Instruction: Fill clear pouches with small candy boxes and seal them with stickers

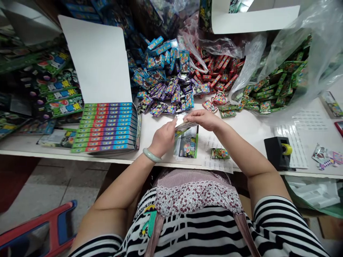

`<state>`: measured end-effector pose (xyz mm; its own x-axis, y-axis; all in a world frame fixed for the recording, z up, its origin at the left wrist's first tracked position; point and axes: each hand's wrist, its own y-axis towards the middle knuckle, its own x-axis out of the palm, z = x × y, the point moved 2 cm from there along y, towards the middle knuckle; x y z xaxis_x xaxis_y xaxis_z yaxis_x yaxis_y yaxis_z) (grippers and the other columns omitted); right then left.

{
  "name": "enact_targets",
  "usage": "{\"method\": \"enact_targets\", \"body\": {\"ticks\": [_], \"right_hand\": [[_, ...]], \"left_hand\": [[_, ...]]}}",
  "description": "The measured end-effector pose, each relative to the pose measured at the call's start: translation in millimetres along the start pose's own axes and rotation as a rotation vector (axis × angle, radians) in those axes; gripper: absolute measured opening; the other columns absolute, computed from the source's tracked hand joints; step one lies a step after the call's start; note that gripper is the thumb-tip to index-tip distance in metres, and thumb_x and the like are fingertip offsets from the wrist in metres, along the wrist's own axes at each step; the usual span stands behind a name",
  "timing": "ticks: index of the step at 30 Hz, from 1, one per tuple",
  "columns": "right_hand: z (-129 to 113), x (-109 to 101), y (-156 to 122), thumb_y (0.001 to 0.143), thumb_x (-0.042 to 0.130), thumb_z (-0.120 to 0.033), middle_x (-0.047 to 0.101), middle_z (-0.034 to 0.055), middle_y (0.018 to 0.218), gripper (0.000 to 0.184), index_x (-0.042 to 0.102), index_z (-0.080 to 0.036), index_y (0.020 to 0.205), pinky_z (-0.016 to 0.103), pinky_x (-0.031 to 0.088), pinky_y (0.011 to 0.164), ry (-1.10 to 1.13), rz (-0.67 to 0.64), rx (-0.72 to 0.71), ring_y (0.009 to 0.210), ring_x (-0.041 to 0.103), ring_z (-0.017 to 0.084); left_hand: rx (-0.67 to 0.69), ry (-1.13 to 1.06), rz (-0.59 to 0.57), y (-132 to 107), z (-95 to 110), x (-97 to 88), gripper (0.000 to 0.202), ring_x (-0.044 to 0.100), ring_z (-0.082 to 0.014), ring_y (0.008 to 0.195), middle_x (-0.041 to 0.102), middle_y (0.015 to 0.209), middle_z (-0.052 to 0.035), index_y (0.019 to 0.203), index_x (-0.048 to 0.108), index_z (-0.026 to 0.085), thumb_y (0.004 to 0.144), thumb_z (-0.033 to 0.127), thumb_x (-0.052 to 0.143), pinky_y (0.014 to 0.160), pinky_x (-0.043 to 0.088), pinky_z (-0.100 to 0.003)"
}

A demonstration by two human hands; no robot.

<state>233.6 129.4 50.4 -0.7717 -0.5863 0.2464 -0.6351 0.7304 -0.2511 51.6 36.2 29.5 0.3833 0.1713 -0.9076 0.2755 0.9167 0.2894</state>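
Observation:
My left hand (164, 137), with a pale green bangle at its wrist, grips the near left side of a thin printed carton (183, 127). The fingers of my right hand (204, 119) are closed at the carton's far right end. It is held tilted just above the table, its top partly covered by my fingers. Beneath it lies a flat printed packet (189, 145) with a green edge and a clear film part. A small green candy box (220, 154) rests on a label sheet (226, 165) to the right, near the table's front edge.
An open display box (105, 130), its white lid (98, 60) raised, holds stacked coloured rows. Behind my hands are heaps of blue (160, 59), purple (171, 89), red (222, 69) and green small boxes (278, 85), some in clear bags. A black tape dispenser (276, 153) stands right.

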Motion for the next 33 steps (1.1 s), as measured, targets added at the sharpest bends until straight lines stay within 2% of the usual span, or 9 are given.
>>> {"method": "enact_targets", "body": {"ticks": [5,9,13,16,18,20,24,29,33], "right_hand": [[1,-3,8,0.051,0.092,-0.037,0.073,0.0028,0.072,0.035,0.074,-0.014,0.069,0.029,0.052,0.075,0.076,-0.009,0.009,0.069,0.064,0.013],[-8,-5,8,0.059,0.088,-0.044,0.073,0.0048,0.078,0.037,0.073,-0.014,0.075,0.035,0.054,0.081,-0.02,-0.04,0.033,0.075,0.065,0.017],[-20,-7,-7,0.08,0.071,-0.049,0.07,0.0073,0.112,0.037,0.072,-0.02,0.103,0.043,0.05,0.1,-0.356,0.167,-0.271,0.112,0.062,0.024],[-9,1,-22,0.08,0.072,-0.048,0.06,0.0077,0.132,0.053,0.059,-0.026,0.127,0.044,0.046,0.107,-0.432,0.232,-0.371,0.132,0.05,0.025],[9,11,-26,0.072,0.078,-0.049,0.065,0.0081,0.121,0.057,0.06,-0.024,0.119,0.043,0.051,0.1,-0.318,0.159,-0.281,0.12,0.059,0.025],[26,20,-27,0.065,0.08,-0.05,0.069,0.004,0.093,0.048,0.062,-0.021,0.098,0.038,0.056,0.085,-0.173,0.119,-0.171,0.091,0.067,0.02],[42,22,-26,0.062,0.079,-0.052,0.059,-0.0046,0.064,0.041,0.057,-0.019,0.074,0.026,0.05,0.059,-0.013,0.238,-0.051,0.057,0.055,0.009],[47,14,-33,0.057,0.081,-0.051,0.057,-0.0071,0.063,0.043,0.056,-0.02,0.074,0.022,0.045,0.054,0.047,0.363,0.002,0.055,0.052,0.007],[60,24,-46,0.059,0.082,-0.042,0.057,-0.0081,0.058,0.04,0.052,-0.021,0.074,0.023,0.042,0.05,-0.096,0.155,0.074,0.05,0.051,0.008]], "left_hand": [[-0.017,0.034,0.035,6,-1,3.5,0.048,0.064,-0.0269,0.107,0.065,0.119,-0.0221,0.143,0.041,0.007,0.098,0.02,0.041,0.091,0.053,-0.039],[-0.031,-0.037,-0.013,10,-10,1.1,0.044,0.068,-0.0243,0.096,0.07,0.11,-0.0172,0.139,0.05,0.011,0.096,0.019,0.041,0.085,0.055,-0.036],[-0.175,-0.327,0.158,7,-24,-10.1,0.039,0.068,-0.0225,0.105,0.071,0.118,-0.0121,0.131,0.059,0.016,0.096,0.026,0.047,0.095,0.053,-0.036],[-0.368,-0.603,0.306,5,-27,-15.2,0.039,0.066,-0.0223,0.109,0.071,0.118,-0.0106,0.124,0.064,0.015,0.092,0.035,0.058,0.101,0.051,-0.037],[-0.421,-0.816,0.3,6,-21,-12.0,0.039,0.066,-0.023,0.109,0.073,0.113,-0.0094,0.117,0.067,0.015,0.087,0.039,0.064,0.102,0.051,-0.038],[-0.471,-1.076,0.254,9,-12,-4.6,0.036,0.068,-0.0228,0.104,0.074,0.106,-0.008,0.109,0.069,0.016,0.083,0.042,0.069,0.097,0.053,-0.038],[-0.616,-1.537,0.203,8,1,11.7,0.041,0.07,-0.0212,0.096,0.075,0.1,-0.0067,0.103,0.068,0.018,0.073,0.044,0.078,0.086,0.057,-0.034],[-0.666,-1.593,-0.045,-15,7,24.9,0.049,0.07,-0.0198,0.091,0.074,0.102,-0.0067,0.109,0.066,0.016,0.069,0.038,0.083,0.081,0.056,-0.031],[-0.745,-1.55,0.039,-37,5,28.3,0.044,0.069,-0.0159,0.082,0.074,0.098,-0.0041,0.105,0.064,0.017,0.071,0.039,0.082,0.079,0.056,-0.029]]}}
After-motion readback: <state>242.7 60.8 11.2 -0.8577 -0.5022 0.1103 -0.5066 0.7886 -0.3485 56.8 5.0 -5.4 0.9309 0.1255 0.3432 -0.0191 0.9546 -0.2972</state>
